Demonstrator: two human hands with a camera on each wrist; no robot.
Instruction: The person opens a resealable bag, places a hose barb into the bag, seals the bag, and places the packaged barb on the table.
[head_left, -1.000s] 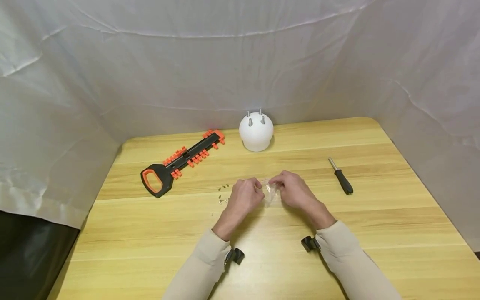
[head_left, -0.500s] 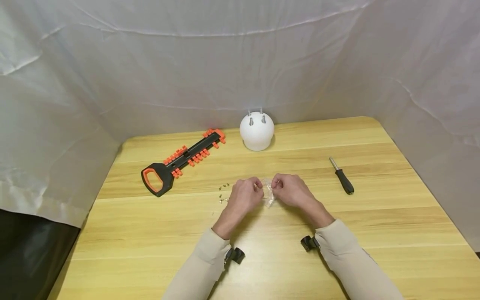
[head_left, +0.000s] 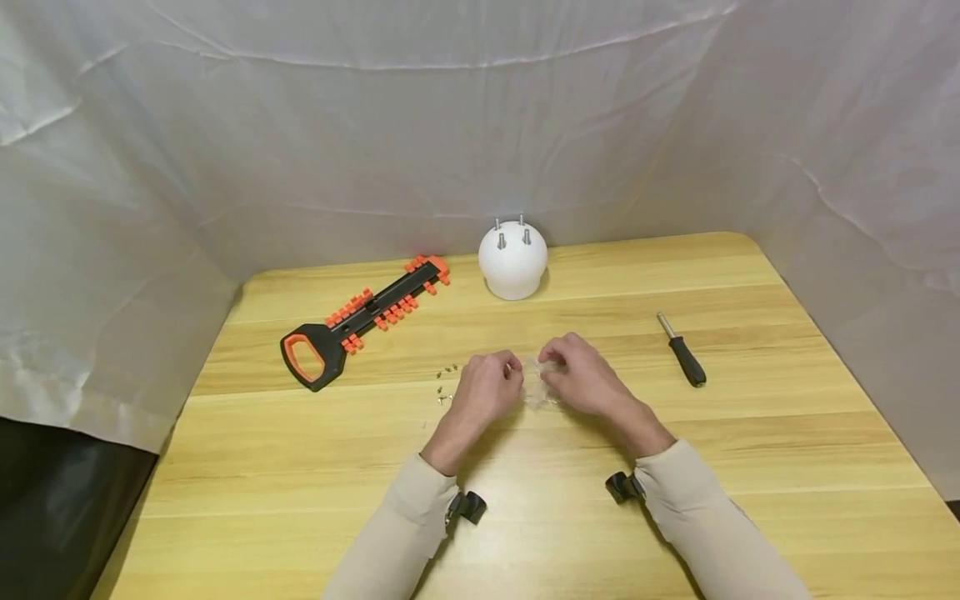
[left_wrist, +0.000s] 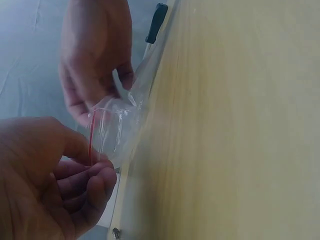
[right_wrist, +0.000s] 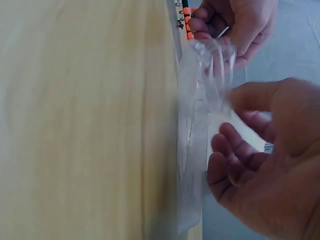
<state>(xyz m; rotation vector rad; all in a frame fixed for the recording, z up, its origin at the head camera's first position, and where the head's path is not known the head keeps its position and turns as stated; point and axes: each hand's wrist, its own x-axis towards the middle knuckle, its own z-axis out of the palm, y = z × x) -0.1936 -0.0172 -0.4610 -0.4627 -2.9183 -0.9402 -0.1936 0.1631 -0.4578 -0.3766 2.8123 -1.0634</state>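
A small clear zip bag (head_left: 534, 392) lies between the two hands in the head view. My left hand (head_left: 483, 387) pinches its mouth between thumb and fingers, close to the red zip line seen on the bag (left_wrist: 115, 130) in the left wrist view. My right hand (head_left: 583, 379) is at the other side of the mouth, thumb and fingers spread apart. In the right wrist view one fingertip of the right hand (right_wrist: 280, 150) overlaps the edge of the bag (right_wrist: 192, 145), which hangs down crinkled. Several small brass-coloured screws (head_left: 440, 401) lie left of the left hand.
A black and orange rack with a loop handle (head_left: 375, 308) lies at the back left. A white rounded piece with metal bolts (head_left: 513, 265) stands at the back middle. To the right lies a black-handled screwdriver (head_left: 686, 360). Grey sheeting (head_left: 480, 125) encloses the wooden table (head_left: 555, 517).
The right hand drew its fingers together at the bag, then parted them and moved slightly up. The bag looks more spread out now. My left hand stays nearly in place.
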